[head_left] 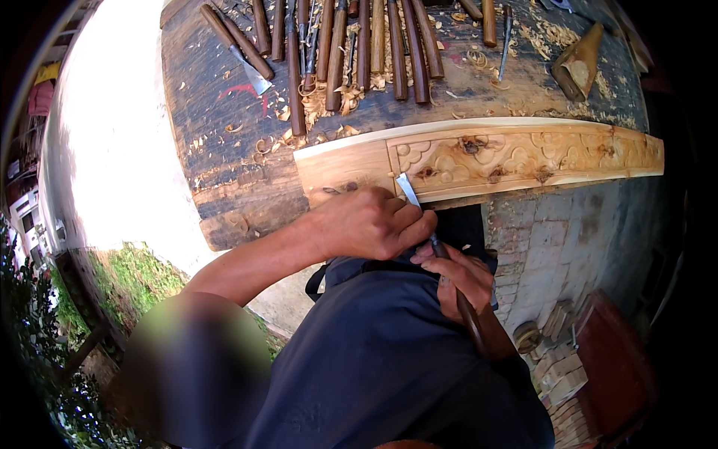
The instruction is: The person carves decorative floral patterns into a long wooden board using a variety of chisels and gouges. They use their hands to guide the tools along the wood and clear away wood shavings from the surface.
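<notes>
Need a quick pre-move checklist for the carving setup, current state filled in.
1. Right hand gripping the chisel by its handle: ok.
2. Left hand closed on the chisel ahead of the right: ok.
3. Blade over the carved board, at the plain end by the panel border: ok.
4. Blade edge pressed into wood: cannot tell from this angle.
5. Spare tools off the board: ok, lying beyond it.
6. Table free of shavings: not ok, curls scattered around the tools.

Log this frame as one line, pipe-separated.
left hand: closed on chisel near blade | right hand: gripping its handle | tip: over carved board, contact unclear | workbench: wooden-handled tools, shavings
</notes>
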Tool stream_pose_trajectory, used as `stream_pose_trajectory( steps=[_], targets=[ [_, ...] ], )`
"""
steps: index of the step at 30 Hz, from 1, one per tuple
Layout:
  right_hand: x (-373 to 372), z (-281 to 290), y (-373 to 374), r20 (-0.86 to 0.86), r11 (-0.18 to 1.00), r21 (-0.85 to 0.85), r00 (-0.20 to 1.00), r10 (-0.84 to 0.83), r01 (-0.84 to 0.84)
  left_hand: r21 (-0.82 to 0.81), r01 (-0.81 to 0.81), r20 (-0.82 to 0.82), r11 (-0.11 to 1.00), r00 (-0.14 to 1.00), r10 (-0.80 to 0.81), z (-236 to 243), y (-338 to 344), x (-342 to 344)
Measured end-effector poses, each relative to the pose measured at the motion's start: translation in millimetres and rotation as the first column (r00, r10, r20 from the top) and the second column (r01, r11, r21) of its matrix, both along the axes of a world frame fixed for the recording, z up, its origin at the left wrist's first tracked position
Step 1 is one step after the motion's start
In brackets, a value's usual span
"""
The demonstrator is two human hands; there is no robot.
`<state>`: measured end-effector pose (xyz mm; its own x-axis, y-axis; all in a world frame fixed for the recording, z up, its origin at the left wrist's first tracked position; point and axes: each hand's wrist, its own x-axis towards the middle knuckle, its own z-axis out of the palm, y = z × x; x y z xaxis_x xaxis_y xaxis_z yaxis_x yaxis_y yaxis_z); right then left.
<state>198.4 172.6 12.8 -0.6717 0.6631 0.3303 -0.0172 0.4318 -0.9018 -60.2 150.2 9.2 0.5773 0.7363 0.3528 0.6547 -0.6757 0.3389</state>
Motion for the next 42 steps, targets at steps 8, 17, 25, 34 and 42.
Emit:
stream_pose_trajectory(
  steps=[8, 17, 25, 34, 42],
  targets=[
    [6, 15, 0, 0.082, 0.998, 0.033, 0.996, 0.042, -0.045, 0.055, -0.002, 0.080, 0.998, 0.997, -0.002, -11, -1, 2],
    [6, 15, -1, 0.041, 1.000, -0.005, 0.999, 0.024, -0.024, 0.039, 0.020, 0.043, 0.999, 0.999, -0.022, -9, -2, 2],
    [4, 4, -3, 0.007, 1.000, -0.007, 1.000, 0.029, -0.029, 0.055, -0.023, 0.043, 0.998, 0.999, 0.021, -7, 0, 3],
    [3, 5, -1, 0.021, 0.999, -0.008, 0.999, 0.035, -0.035, 0.035, -0.025, 0.054, 0.999, 0.998, 0.023, -7, -2, 4],
    [-4, 7, -5, 0.064, 1.000, 0.011, 0.998, -0.010, 0.009, 0.039, -0.065, 0.095, 0.997, 0.994, 0.061, -12, -4, 4]
  ],
)
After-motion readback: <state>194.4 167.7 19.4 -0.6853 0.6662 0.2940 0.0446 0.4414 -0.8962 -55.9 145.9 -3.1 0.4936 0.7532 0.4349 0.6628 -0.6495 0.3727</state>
